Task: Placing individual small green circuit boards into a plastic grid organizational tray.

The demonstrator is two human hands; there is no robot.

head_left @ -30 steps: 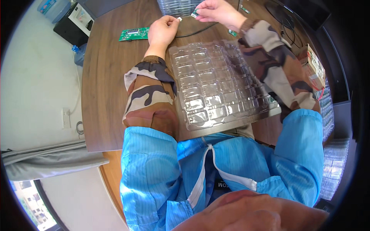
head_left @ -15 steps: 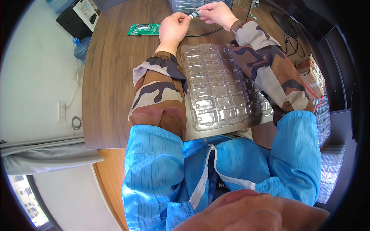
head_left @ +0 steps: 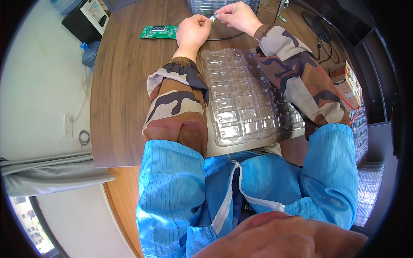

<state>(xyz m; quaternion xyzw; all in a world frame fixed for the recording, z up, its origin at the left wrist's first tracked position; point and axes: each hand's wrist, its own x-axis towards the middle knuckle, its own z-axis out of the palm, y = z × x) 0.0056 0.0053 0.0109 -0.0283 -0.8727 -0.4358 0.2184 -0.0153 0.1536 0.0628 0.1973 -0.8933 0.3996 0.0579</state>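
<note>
Hands meeting at far edge of wooden worktop [head_left: 124, 99]: left hand [head_left: 192, 32] and right hand [head_left: 235, 16] both pinching one small pale part [head_left: 214, 17], too tiny to identify. Clear blister tray [head_left: 245, 103] between forearms, sleeves hiding both sides. Green circuit board [head_left: 158, 32] left of left hand.

Both arms stretched forward, left hand [head_left: 192, 32] and right hand [head_left: 236, 16] pinching together.

Left hand [head_left: 192, 31] and right hand [head_left: 235, 15] pinching one small part [head_left: 214, 17] between fingertips. Clear compartment tray [head_left: 245, 107] between the forearms. Green circuit board [head_left: 158, 32] just left.
</note>
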